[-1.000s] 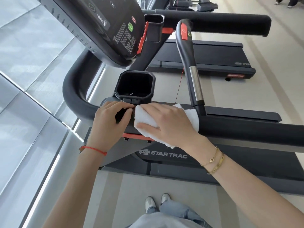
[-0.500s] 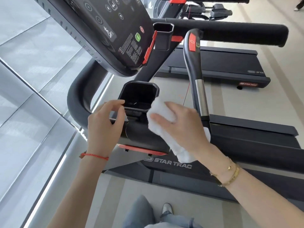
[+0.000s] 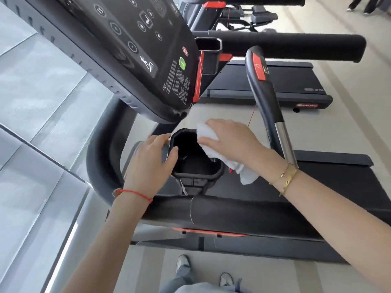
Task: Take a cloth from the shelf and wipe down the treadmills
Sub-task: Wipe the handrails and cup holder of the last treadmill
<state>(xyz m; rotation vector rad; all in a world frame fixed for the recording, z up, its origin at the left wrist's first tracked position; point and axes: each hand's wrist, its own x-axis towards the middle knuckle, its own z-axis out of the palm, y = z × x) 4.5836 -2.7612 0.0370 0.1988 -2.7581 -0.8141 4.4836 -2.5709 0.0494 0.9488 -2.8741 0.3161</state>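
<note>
- Two black treadmills are in plain view: the near black treadmill with red trim (image 3: 232, 216) under the hands, and a second black treadmill (image 3: 275, 81) beyond it; parts of further machines at the top edge are too cut off to count
- One white folded terry cloth (image 3: 208, 134), soft and bunched, with a loose tail hanging down below the wrist
- The cloth lies on the far right rim of the near machine's black square cup holder (image 3: 190, 153), just below the slanted black console panel (image 3: 131, 49)
- Right hand (image 3: 234, 142), wearing two gold bracelets (image 3: 285, 178), lies on top of the cloth with fingers curled round it, pressing it to the rim
- Left hand (image 3: 148, 163), with one red string bracelet (image 3: 133, 193), grips the holder's left rim: thumb on the inner edge, fingers along the outside
- One curved black handle with a chrome section and red button (image 3: 266, 98) rises just right of the cloth
- Two pale shoes (image 3: 184, 263) stand on the beige floor below
</note>
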